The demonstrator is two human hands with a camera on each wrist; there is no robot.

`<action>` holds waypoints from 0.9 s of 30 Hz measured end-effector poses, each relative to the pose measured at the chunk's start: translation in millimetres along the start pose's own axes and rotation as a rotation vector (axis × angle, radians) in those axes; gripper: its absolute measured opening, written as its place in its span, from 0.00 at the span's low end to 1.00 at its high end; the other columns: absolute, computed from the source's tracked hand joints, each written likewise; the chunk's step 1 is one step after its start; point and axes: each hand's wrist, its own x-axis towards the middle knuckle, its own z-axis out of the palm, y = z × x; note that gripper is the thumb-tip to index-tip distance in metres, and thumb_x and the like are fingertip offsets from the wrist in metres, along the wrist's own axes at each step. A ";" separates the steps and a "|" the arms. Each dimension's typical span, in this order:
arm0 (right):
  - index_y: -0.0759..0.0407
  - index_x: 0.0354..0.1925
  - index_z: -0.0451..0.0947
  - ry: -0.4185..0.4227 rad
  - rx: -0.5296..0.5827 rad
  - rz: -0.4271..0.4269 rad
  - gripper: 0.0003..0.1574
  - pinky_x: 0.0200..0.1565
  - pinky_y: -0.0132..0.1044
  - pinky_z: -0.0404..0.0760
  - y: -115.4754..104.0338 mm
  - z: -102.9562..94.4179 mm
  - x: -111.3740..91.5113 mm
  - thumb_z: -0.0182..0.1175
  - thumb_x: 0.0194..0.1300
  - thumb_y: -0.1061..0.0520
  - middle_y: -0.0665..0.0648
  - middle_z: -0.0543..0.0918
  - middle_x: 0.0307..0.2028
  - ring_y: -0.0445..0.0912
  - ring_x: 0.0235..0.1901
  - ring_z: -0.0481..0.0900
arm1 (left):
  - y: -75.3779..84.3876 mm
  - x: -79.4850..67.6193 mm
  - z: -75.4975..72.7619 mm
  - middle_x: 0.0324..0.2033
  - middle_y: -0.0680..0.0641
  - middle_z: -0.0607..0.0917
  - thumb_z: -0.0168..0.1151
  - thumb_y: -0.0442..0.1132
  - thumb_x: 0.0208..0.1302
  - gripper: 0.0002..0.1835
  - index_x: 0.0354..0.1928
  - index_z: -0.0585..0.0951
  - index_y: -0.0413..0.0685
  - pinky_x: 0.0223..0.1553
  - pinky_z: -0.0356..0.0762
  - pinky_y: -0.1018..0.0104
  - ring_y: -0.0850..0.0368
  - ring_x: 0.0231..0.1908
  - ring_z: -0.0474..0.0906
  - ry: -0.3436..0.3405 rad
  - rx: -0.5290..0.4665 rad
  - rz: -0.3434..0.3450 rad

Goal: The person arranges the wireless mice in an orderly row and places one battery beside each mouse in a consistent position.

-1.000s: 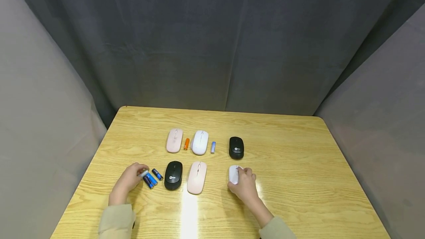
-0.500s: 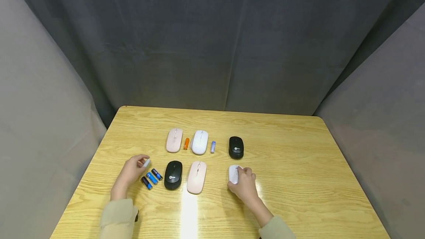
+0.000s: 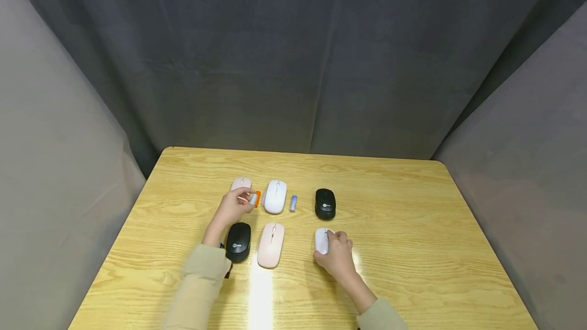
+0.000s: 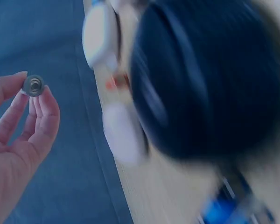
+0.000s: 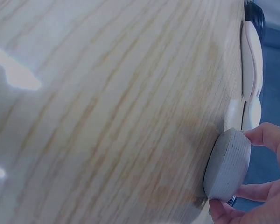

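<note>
My left hand (image 3: 231, 209) is raised over the back left of the table, pinching a pale battery (image 3: 253, 199) between thumb and fingers. In the left wrist view that battery (image 4: 33, 86) points its round metal end at the camera. Close by lie an orange battery (image 3: 258, 198) and a pale pink mouse (image 3: 241, 183), which the hand partly covers. At the front right, my right hand (image 3: 339, 257) grips a small white mouse (image 3: 321, 241). The right wrist view shows this mouse (image 5: 227, 165) held by its ends, its ribbed side facing the camera.
A larger white mouse (image 3: 275, 197), a light blue battery (image 3: 293, 203) and a black mouse (image 3: 325, 204) line the back row. In front lie another black mouse (image 3: 238, 242) and a pink mouse (image 3: 271, 245). Blue batteries (image 4: 221, 212) are mostly hidden behind the left sleeve (image 3: 205, 264).
My left hand has lifted the pale battery off beside the blue ones and carried it right and back, to the orange battery. My right hand stays on the small white mouse.
</note>
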 end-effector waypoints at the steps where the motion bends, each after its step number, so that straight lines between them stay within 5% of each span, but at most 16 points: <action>1: 0.75 0.56 0.67 0.001 0.002 0.003 0.43 0.35 0.46 0.75 -0.1 0.5 -0.3 0.67 0.43 0.55 0.73 0.68 0.48 0.61 0.41 0.66 | 4.0 4.1 5.7 0.34 0.41 0.79 0.62 0.24 0.49 0.20 0.48 0.78 0.37 0.32 0.77 0.67 0.53 0.33 0.76 -0.010 -0.010 0.000; 14: 0.76 0.55 0.67 0.000 0.003 -0.008 0.42 0.35 0.47 0.76 -0.7 1.7 -1.7 0.67 0.43 0.56 0.74 0.67 0.49 0.61 0.41 0.66 | 39.3 49.4 79.5 0.34 0.43 0.78 0.60 0.26 0.51 0.21 0.50 0.76 0.39 0.33 0.78 0.66 0.56 0.31 0.76 -0.191 -0.078 -0.019; 27: 0.75 0.54 0.68 0.019 -0.017 -0.027 0.43 0.37 0.48 0.73 -1.6 3.3 -4.6 0.68 0.43 0.54 0.74 0.69 0.47 0.62 0.41 0.68 | 62.6 73.0 145.6 0.25 0.49 0.74 0.61 0.25 0.49 0.19 0.47 0.77 0.35 0.22 0.68 0.75 0.61 0.24 0.68 -0.260 0.065 0.022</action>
